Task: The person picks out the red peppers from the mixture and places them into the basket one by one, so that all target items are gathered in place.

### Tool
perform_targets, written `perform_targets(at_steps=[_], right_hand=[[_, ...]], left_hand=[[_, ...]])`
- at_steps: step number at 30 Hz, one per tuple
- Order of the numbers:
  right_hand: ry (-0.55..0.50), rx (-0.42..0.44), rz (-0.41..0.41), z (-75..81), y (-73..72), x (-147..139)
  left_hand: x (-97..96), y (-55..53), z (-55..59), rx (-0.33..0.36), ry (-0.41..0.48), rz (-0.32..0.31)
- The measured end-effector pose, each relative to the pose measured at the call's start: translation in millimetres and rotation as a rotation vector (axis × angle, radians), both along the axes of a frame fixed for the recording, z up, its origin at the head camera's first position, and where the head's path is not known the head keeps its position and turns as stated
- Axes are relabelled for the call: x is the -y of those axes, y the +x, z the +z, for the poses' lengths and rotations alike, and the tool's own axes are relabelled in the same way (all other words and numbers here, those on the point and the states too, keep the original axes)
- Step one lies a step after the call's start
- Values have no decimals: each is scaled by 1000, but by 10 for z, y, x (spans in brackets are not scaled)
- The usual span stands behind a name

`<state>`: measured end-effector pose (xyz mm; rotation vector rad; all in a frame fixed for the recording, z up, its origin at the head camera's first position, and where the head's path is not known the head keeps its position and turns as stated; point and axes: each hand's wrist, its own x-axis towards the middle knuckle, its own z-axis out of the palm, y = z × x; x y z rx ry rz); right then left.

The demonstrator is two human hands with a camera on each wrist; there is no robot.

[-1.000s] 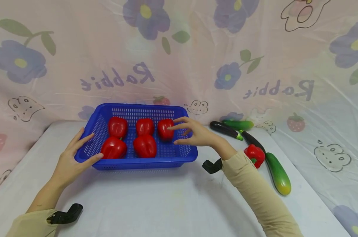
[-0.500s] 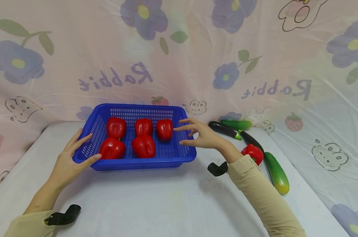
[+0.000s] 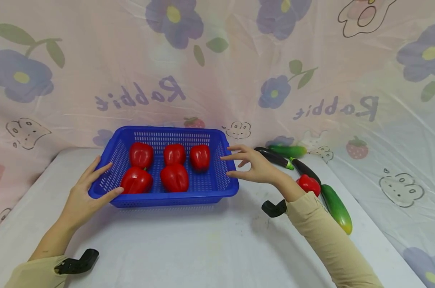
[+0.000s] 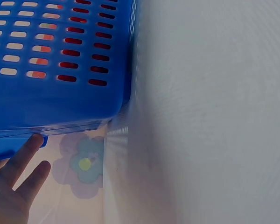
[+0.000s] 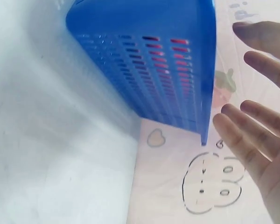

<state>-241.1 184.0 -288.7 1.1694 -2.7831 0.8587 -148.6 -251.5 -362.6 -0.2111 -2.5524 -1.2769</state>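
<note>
A blue plastic basket (image 3: 174, 195) with slotted walls stands on the table and holds several red bell peppers (image 3: 174, 178). At its left end is my left hand (image 3: 81, 200), fingers spread along the rim and thumb reaching over the front left corner. Fingertips of that hand (image 4: 14, 189) lie close to the rim in the left wrist view. My right hand (image 3: 255, 165) hovers at the basket's right end, fingers spread, nothing held. In the right wrist view its fingers (image 5: 242, 135) lie just beyond the rim of the basket (image 5: 144, 70).
To the right on the white table (image 3: 203, 248) lie another red bell pepper (image 3: 308, 184), partly behind the right forearm, two eggplants (image 3: 271, 157) and two green cucumber-like vegetables (image 3: 336, 206). A printed cloth (image 3: 217, 80) hangs behind and beside the table.
My right hand has drawn back to the right, from above the rightmost bell pepper in the basket to the basket's right rim. The left hand, basket and peppers keep their places.
</note>
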Motion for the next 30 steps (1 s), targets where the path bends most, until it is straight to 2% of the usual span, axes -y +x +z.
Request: perform_targets(at_steps=[17, 30], right_hand=[[2, -45, -79, -33, 42, -330], [-13, -9, -137, -89, 95, -571]], left_hand=[[21, -24, -25, 1, -1, 2], [18, -17, -17, 0, -6, -1]])
